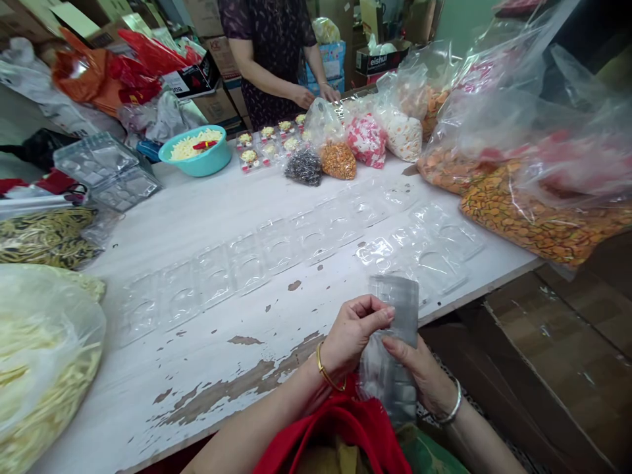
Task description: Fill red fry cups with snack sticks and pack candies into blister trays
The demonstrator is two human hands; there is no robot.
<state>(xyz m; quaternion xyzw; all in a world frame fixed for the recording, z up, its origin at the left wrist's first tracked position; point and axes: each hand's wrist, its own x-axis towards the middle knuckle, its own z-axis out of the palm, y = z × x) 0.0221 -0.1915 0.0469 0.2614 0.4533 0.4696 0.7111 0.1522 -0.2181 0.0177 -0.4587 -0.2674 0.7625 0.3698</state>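
Note:
A stack of nested clear plastic trays (405, 306) is held upright at the table's near edge. My right hand (428, 378), with a silver bangle on the wrist, is closed around its right side, thumb across the front. With a gold bangle on its wrist, my left hand (350, 332) pinches the stack's left edge between thumb and fingers. Clear trays with round hollows (247, 260) lie in a long row across the white table (197, 204). More loose clear trays (437, 266) overlap just beyond the stack.
Plastic bags of orange pieces (533, 210) bulge at the right. Smaller filled bags (338, 161), filled trays (249, 156) and a turquoise bowl (200, 164) stand farther back. A co-worker (271, 59) works across the table. A large bag of pale strips (44, 368) fills the near left.

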